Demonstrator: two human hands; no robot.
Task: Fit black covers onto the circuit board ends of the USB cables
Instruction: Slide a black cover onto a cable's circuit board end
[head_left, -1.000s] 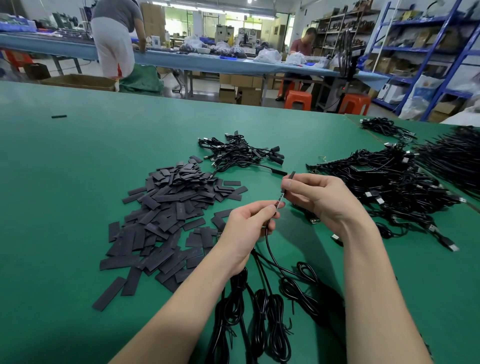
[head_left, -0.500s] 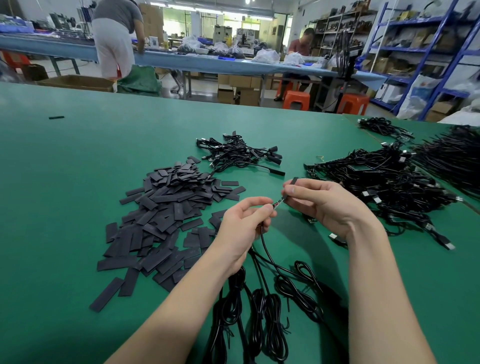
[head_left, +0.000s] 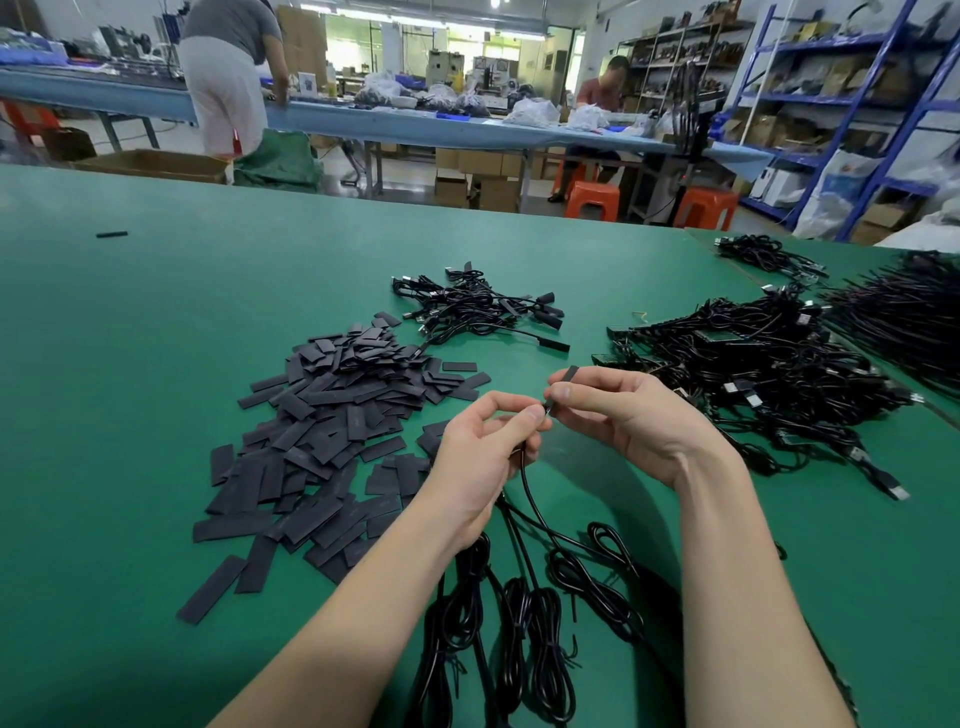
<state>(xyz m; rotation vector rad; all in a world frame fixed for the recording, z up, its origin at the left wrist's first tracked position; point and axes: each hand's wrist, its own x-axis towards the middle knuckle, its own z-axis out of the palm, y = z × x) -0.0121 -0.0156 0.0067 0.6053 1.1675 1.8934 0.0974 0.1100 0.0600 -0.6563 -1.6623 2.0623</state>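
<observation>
The right hand (head_left: 631, 421) pinches a black cover (head_left: 563, 382) above the green table (head_left: 156, 364); the left hand (head_left: 485, 447) pinches the cable (head_left: 535, 499) just behind it; loose covers (head_left: 332, 431) lie heaped left, cable bundles (head_left: 769, 364) right; no writing is legible; benches, blue shelving (head_left: 852, 98) and orange stools (head_left: 592, 200) behind.

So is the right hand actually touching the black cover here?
Touching. The head view shows the right hand pinching the black cover between thumb and fingers, its top end poking out above them.

Two hands (head_left: 488, 452) (head_left: 631, 421), two orange stools (head_left: 592, 200) (head_left: 706, 208), two background people (head_left: 228, 73) (head_left: 602, 93).
</observation>
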